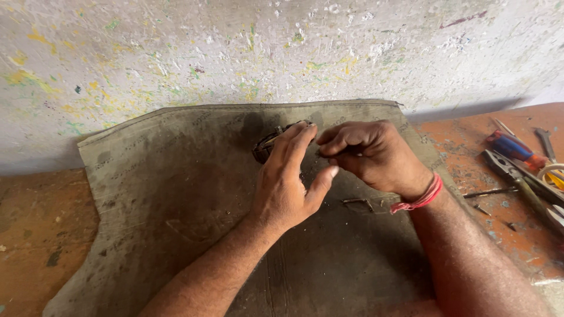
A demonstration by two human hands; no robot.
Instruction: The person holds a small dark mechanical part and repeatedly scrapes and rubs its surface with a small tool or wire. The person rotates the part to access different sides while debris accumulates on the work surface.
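My left hand (288, 179) rests on a dirty olive cloth mat (170, 176), its fingers laid over a small dark round metal part (265, 147) and holding it down. My right hand (367, 154) is just to the right, fingers curled shut and pinching something small and thin against that part; what it pinches is hidden by the fingers. A red thread band (418, 199) circles my right wrist. A small bent metal clip (359, 202) lies on the mat below my right hand.
The mat lies on an orange, worn floor against a paint-spattered white wall (282, 53). At the right lie a red-and-blue handled screwdriver (517, 149), pliers (517, 176), a thin metal pin (490, 191) and other hand tools.
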